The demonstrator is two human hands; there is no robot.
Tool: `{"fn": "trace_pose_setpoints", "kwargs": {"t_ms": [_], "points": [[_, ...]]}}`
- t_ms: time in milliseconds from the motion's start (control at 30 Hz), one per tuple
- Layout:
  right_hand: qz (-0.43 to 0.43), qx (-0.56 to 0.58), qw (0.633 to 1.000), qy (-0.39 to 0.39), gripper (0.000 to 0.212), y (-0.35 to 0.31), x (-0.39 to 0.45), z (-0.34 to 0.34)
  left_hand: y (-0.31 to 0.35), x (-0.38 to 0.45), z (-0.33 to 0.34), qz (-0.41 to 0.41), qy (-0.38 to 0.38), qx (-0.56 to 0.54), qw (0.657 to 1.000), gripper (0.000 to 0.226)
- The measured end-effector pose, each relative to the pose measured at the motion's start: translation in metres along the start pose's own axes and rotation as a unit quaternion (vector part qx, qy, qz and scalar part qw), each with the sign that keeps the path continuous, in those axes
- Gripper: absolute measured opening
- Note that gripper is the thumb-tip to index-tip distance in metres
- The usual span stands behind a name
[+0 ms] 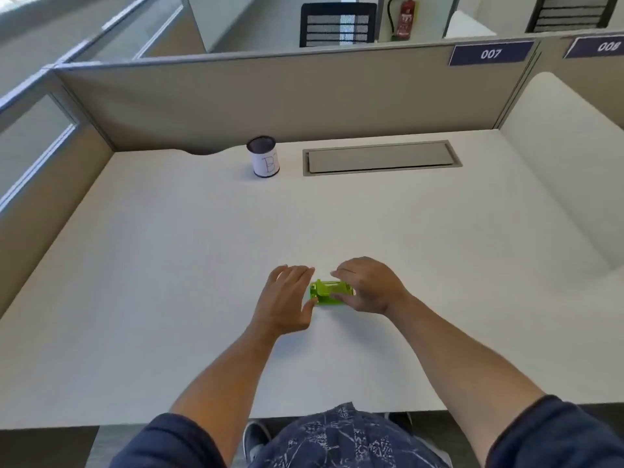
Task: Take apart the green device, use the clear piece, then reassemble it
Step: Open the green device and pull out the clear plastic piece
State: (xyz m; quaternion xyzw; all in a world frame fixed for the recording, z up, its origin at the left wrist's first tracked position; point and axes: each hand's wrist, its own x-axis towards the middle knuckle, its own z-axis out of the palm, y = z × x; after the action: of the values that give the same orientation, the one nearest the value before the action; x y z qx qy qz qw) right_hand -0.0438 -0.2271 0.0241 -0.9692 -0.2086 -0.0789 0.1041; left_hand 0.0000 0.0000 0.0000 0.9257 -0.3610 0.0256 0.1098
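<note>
A small bright green device (327, 292) lies on the white desk (169, 265), a little in front of me at the middle. My right hand (368, 285) curls over its right end, with fingers above it and the thumb at its near side. My left hand (287, 300) rests flat on the desk just left of the device, fingers spread, and its thumb tip touches the device's left end. I cannot make out a separate clear piece; the right hand hides part of the device.
A dark cup with a white paper label (263, 157) stands at the back of the desk. Right of it is a grey cable hatch (381, 157) set into the desktop. Beige partition walls (270, 96) enclose the desk at the back and both sides.
</note>
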Motion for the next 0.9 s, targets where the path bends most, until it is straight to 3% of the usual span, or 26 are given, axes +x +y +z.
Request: {"fn": "trace_pose_setpoints", "kwargs": {"t_ms": [200,400,500,900], "points": [[0.077,-0.028,0.992,-0.097,0.056,-0.003,0.006,0.01,0.003,-0.004,0.011,-0.025,-0.065,-0.026,0.997,0.059],[0.134,0.009,0.98,-0.149,0.031,-0.007,0.011,0.018,0.005,0.001,0.021,-0.067,-0.069,-0.071,0.993,0.046],[0.162,0.028,0.973,-0.162,0.028,-0.01,0.017,0.019,0.003,0.006,0.021,-0.084,-0.073,-0.088,0.99,0.046],[0.14,-0.028,0.969,-0.2,0.039,-0.017,0.032,0.019,-0.003,0.011,0.025,-0.078,-0.073,-0.079,0.991,0.05]]}}
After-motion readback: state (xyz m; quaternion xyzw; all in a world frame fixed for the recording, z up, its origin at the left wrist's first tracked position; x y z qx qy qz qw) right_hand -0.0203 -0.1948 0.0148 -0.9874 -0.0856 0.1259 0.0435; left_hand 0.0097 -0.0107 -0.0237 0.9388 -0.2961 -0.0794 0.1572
